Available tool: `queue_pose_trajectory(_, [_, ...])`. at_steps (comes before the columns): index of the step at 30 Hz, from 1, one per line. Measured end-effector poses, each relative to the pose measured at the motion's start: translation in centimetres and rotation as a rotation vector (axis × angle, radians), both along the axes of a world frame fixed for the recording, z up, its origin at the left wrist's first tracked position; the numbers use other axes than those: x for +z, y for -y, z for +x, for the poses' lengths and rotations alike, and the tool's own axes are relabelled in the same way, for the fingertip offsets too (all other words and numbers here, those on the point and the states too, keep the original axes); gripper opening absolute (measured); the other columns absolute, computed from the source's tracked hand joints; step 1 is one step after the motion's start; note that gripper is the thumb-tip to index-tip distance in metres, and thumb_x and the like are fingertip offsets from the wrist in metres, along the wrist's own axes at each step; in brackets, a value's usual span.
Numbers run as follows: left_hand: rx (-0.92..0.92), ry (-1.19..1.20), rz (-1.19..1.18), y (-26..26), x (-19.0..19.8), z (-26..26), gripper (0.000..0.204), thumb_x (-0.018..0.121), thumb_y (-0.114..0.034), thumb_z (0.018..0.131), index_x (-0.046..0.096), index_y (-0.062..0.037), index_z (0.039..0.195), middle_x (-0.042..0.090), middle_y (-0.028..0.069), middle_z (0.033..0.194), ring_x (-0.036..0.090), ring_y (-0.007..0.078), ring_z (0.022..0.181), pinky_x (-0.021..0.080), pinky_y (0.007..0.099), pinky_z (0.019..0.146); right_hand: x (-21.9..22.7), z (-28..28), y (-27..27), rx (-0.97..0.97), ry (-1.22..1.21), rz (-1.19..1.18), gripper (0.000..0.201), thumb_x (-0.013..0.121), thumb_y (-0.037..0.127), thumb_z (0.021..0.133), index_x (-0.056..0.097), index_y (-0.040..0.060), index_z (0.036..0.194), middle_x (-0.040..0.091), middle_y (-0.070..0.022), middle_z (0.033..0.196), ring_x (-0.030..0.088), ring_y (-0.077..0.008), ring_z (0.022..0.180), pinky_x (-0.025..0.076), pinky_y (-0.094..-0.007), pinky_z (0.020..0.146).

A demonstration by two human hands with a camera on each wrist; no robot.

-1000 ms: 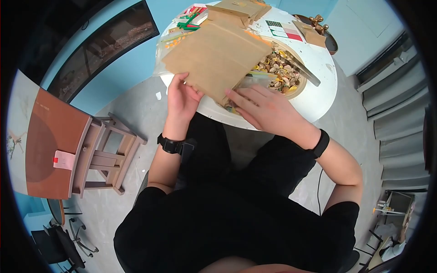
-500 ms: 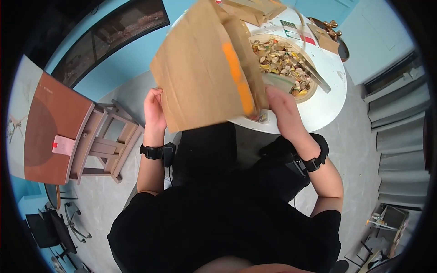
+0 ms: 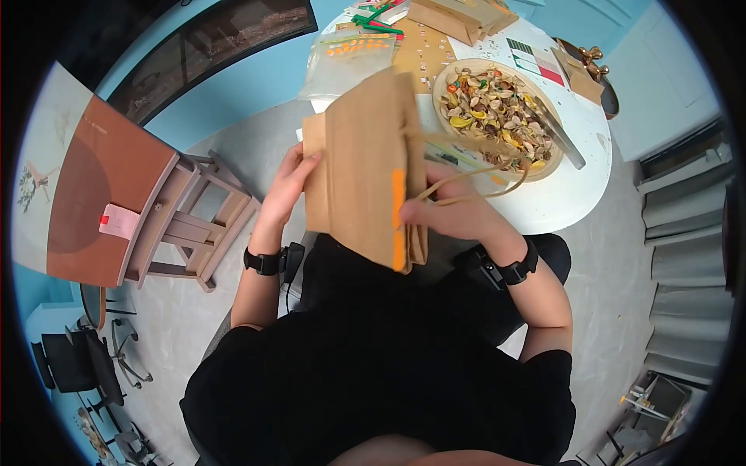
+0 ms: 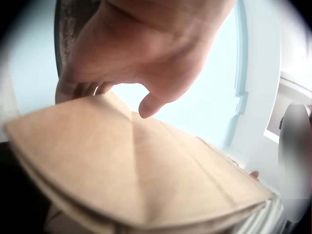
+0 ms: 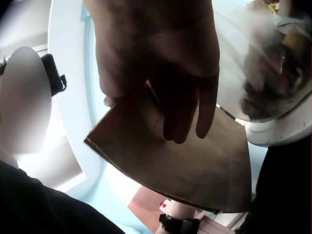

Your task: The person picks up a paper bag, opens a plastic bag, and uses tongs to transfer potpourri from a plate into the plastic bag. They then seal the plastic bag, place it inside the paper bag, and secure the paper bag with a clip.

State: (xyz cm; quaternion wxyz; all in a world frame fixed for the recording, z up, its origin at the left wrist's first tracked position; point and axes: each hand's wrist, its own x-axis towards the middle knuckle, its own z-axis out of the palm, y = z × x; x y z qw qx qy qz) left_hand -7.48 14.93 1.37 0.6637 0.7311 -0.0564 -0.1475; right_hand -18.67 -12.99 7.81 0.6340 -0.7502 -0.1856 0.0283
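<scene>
In the head view a flattened brown paper bag (image 3: 350,171) with an orange strip on its edge is held up over the lap. My left hand (image 3: 286,190) grips its folded left end, thumb on the near face. The right hand (image 3: 462,210) pinches the orange-striped edge, where a twisted paper handle (image 3: 509,182) loops out to the right. In the left wrist view the fingers of the left hand (image 4: 151,53) go behind the bag (image 4: 170,170). The right wrist view has the right hand's fingers (image 5: 207,109) lying along the bag's other face.
Behind the bag stands a white round table (image 3: 571,198). On it are a round tray (image 3: 556,167) of dried petals with metal tongs (image 3: 563,144), a clear bag (image 3: 350,58) with orange pieces, and more paper bags (image 3: 447,19). A wooden stool (image 3: 202,225) stands at left.
The bag has come off the table toward the body and turned to stand narrower, its orange strip and handle now showing. The right hand has moved from its front corner to the striped edge.
</scene>
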Motion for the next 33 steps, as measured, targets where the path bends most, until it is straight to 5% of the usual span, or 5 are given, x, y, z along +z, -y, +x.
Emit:
queue_pose_trajectory(4, [-0.1,-0.064,-0.051,1.1,0.1,-0.7,0.069,0.063,-0.03,0.102,0.034,0.0041,0.154,0.054,0.02,0.145,0.052,0.0245,0.135,0.042,0.0385,0.111,0.0,0.9,-0.3,0.201,0.069,-0.252,0.047,0.073,0.05,0.091,0.075,0.0028,0.099,0.071,-0.0124,0.075,0.068,-0.0256,0.067,0.05,-0.0345,0.066])
queue_pose_trajectory(11, [0.369,0.889,0.602,2.6,1.7,-2.9,0.056,0.071,-0.021,0.095,0.049,0.0054,0.14,0.062,0.0191,0.122,0.062,0.0249,0.113,0.049,0.0386,0.099,-0.2,1.0,-0.4,0.097,0.032,-0.442,0.046,0.072,0.048,0.094,0.075,0.002,0.087,0.067,-0.0082,0.067,0.06,-0.0201,0.057,0.047,-0.0313,0.058])
queue_pose_trajectory(17, [-0.243,0.379,0.196,2.6,9.4,-7.1,0.024,0.079,-0.012,0.088,0.057,-0.0024,0.086,0.06,-0.0004,0.076,0.059,0.007,0.07,0.047,0.0233,0.062,1.2,0.8,-1.8,0.201,0.031,-0.152,0.042,0.08,0.043,0.089,0.071,0.0022,0.081,0.062,-0.0055,0.064,0.054,-0.0182,0.056,0.043,-0.0324,0.057])
queue_pose_trajectory(29, [-0.124,0.168,-0.13,2.5,9.7,-6.8,0.035,0.05,0.002,0.089,0.062,0.0016,0.122,0.067,0.0002,0.102,0.057,0.0024,0.088,0.046,0.0194,0.075,0.9,0.9,-0.9,0.214,0.081,-0.17,0.036,0.084,0.031,0.084,0.069,-0.0015,0.082,0.061,-0.0087,0.073,0.051,-0.0189,0.059,0.042,-0.0327,0.058])
queue_pose_trajectory(33, [-0.269,0.324,0.285,3.5,9.5,-7.0,0.033,0.063,-0.008,0.091,0.062,0.0024,0.122,0.071,0.0089,0.1,0.065,0.0172,0.086,0.052,0.032,0.08,1.9,0.8,-1.5,0.128,0.03,-0.293,0.034,0.077,0.026,0.088,0.065,-0.0028,0.076,0.061,-0.0115,0.072,0.05,-0.0194,0.057,0.043,-0.0339,0.057])
